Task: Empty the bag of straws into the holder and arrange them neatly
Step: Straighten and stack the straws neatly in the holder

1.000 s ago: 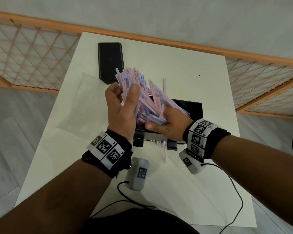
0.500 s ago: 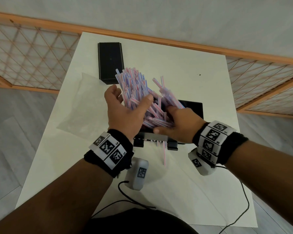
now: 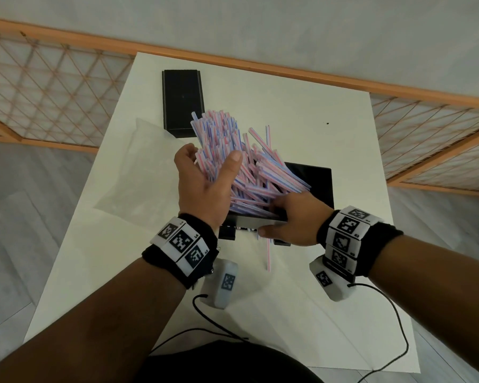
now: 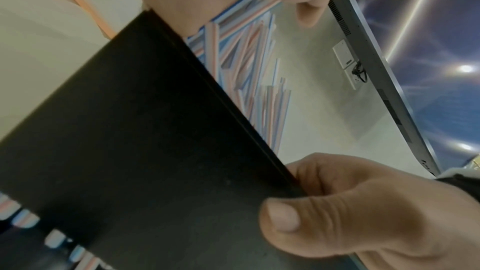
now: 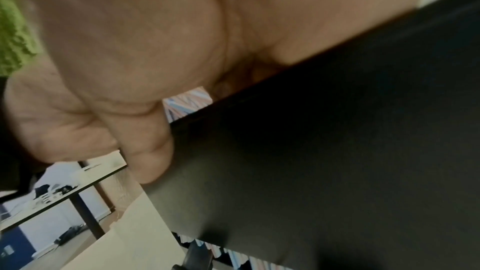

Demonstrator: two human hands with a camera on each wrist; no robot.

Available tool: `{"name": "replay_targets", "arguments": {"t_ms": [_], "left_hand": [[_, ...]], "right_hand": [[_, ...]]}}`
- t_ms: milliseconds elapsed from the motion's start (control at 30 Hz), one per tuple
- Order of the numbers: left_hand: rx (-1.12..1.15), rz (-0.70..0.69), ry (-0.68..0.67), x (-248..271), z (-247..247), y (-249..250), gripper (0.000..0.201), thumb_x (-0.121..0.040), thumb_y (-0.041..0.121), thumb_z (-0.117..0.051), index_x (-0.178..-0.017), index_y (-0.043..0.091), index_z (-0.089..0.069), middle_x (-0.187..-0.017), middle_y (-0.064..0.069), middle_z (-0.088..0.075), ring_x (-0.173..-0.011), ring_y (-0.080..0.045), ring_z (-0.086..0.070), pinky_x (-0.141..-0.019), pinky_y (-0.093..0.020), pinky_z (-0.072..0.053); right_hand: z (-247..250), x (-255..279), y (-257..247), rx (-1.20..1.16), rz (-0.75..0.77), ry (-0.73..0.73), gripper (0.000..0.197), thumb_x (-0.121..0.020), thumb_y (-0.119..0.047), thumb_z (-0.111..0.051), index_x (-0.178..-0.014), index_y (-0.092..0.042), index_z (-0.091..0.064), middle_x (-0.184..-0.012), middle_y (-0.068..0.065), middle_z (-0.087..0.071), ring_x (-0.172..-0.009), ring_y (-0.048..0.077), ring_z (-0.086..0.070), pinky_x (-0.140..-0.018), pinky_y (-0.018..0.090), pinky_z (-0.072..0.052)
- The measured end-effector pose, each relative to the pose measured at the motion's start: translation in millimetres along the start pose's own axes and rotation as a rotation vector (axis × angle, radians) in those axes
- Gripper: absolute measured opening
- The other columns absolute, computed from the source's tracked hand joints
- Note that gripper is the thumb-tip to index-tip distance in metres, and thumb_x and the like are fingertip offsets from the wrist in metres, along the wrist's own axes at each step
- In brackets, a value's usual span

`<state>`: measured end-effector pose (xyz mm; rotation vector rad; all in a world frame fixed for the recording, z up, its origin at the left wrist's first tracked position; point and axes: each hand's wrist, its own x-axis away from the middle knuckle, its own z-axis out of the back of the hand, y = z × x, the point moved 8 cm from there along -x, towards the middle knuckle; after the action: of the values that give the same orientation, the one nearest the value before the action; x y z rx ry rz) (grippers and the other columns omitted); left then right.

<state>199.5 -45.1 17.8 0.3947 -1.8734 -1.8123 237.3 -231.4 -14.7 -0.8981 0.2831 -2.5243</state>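
Note:
A thick bundle of pink-and-blue striped straws (image 3: pixel 227 139) stands slanted in the open black holder (image 3: pixel 315 183), fanning out to the right. My left hand (image 3: pixel 210 158) grips the bundle from the left, thumb in front and fingers behind. My right hand (image 3: pixel 271 219) holds the holder's front wall (image 4: pixel 130 130), with the thumb (image 4: pixel 283 219) outside and the fingers over the rim among the straws (image 4: pixel 246 69). The right wrist view shows that thumb (image 5: pixel 150 151) pressed on the black wall (image 5: pixel 311 151). One stray straw (image 3: pixel 268 252) lies on the table by the holder's front.
The empty clear bag (image 3: pixel 138 172) lies flat at the left of the white table (image 3: pixel 302 111). A black lid (image 3: pixel 181 103) rests at the back left. Wrist camera cables (image 3: pixel 393 327) trail over the near edge. An orange lattice fence (image 3: pixel 53 92) surrounds the table.
My right hand let go of the straws' lower ends and dropped onto the holder's front wall. My left hand regripped the bundle, and more straws fanned out to the right.

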Motion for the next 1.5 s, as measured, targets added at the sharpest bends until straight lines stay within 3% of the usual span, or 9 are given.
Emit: {"name": "replay_targets", "arguments": {"t_ms": [300,433,500,633,767,867,933,1067,1500], "left_hand": [[-0.028,-0.031,-0.023,0.9,-1.0,1.6,0.102,-0.064,0.065,-0.073,-0.14,0.013,-0.03,-0.123,0.003,-0.066,-0.099,0.004,-0.068,-0.093,-0.02,-0.053],[-0.016,-0.03,-0.038,3.0,-3.1,2.9,0.106,-0.065,0.067,-0.08,-0.141,0.012,-0.029,-0.124,0.003,-0.064,-0.1,0.004,-0.068,-0.091,-0.017,-0.053],[0.001,-0.029,-0.038,2.6,-3.8,3.0,0.102,-0.068,0.062,-0.081,-0.14,0.01,-0.03,-0.123,0.0,-0.065,-0.099,0.002,-0.068,-0.088,-0.015,-0.053],[0.023,-0.019,-0.03,0.9,-4.5,3.8,0.102,-0.063,0.063,-0.076,-0.138,0.012,-0.031,-0.125,-0.002,-0.065,-0.102,-0.005,-0.069,-0.091,-0.021,-0.055],[0.0,-0.018,-0.048,3.3,-5.5,4.9,0.097,-0.067,0.049,-0.088,-0.137,0.013,-0.032,-0.125,-0.002,-0.063,-0.102,-0.005,-0.07,-0.087,-0.019,-0.056],[-0.014,-0.017,0.002,1.4,-0.3,7.1,0.102,-0.057,0.064,-0.082,-0.136,0.019,-0.033,-0.133,-0.004,-0.056,-0.117,-0.017,-0.064,-0.098,-0.035,-0.056],[-0.047,-0.021,0.02,-0.5,0.7,6.9,0.101,-0.055,0.067,-0.082,-0.133,0.023,-0.035,-0.134,-0.003,-0.054,-0.121,-0.021,-0.061,-0.101,-0.041,-0.053],[-0.127,0.006,0.017,-4.7,0.3,-4.5,0.099,-0.053,0.061,-0.085,-0.132,0.032,-0.032,-0.132,-0.001,-0.057,-0.116,-0.018,-0.064,-0.098,-0.04,-0.055],[-0.234,0.017,-0.011,-9.4,1.7,-11.6,0.079,-0.079,0.023,-0.084,-0.137,0.019,-0.032,-0.118,0.006,-0.063,-0.085,0.012,-0.067,-0.068,-0.004,-0.051]], "right_hand": [[-3.9,-11.7,-14.7,0.064,0.035,-0.095,0.027,-0.088,-0.052,-0.063,-0.085,-0.028,-0.049,-0.083,-0.011,-0.057,-0.083,0.018,-0.055,-0.073,0.028,-0.039],[1.1,-11.4,-29.0,0.128,0.142,-0.082,0.029,-0.092,-0.05,-0.059,-0.107,-0.026,-0.05,-0.095,-0.013,-0.049,-0.092,0.014,-0.047,-0.082,0.027,-0.035],[0.5,-12.3,-30.9,0.088,0.135,-0.102,0.029,-0.093,-0.054,-0.056,-0.093,-0.026,-0.046,-0.086,-0.01,-0.053,-0.083,0.016,-0.053,-0.076,0.028,-0.037],[-3.7,-15.6,-36.0,0.021,0.167,-0.106,0.039,-0.089,-0.07,-0.044,-0.084,-0.032,-0.05,-0.073,-0.012,-0.054,-0.068,0.006,-0.051,-0.071,0.027,-0.042],[3.9,-18.3,-48.2,-0.141,0.312,-0.019,0.04,-0.087,-0.069,-0.048,-0.105,-0.034,-0.056,-0.079,-0.021,-0.056,-0.077,-0.001,-0.054,-0.082,0.023,-0.046],[22.8,-19.3,-45.2,-0.254,0.35,0.083,0.039,-0.083,-0.071,-0.051,-0.097,-0.036,-0.06,-0.079,-0.025,-0.064,-0.077,-0.007,-0.06,-0.076,0.016,-0.045],[28.6,-20.2,-38.9,-0.272,0.347,0.124,0.054,-0.078,-0.076,-0.054,-0.104,-0.03,-0.063,-0.09,-0.013,-0.069,-0.085,0.004,-0.065,-0.078,0.023,-0.049],[18.3,-11.6,-34.5,-0.067,0.259,0.082,0.053,-0.07,-0.079,-0.045,-0.078,-0.026,-0.044,-0.068,-0.002,-0.052,-0.062,0.018,-0.05,-0.064,0.034,-0.046],[16.8,22.6,-1.1,0.037,0.207,0.225,0.04,-0.077,-0.058,-0.066,-0.079,-0.02,-0.055,-0.072,-0.008,-0.056,-0.067,0.016,-0.054,-0.063,0.034,-0.049]]}}
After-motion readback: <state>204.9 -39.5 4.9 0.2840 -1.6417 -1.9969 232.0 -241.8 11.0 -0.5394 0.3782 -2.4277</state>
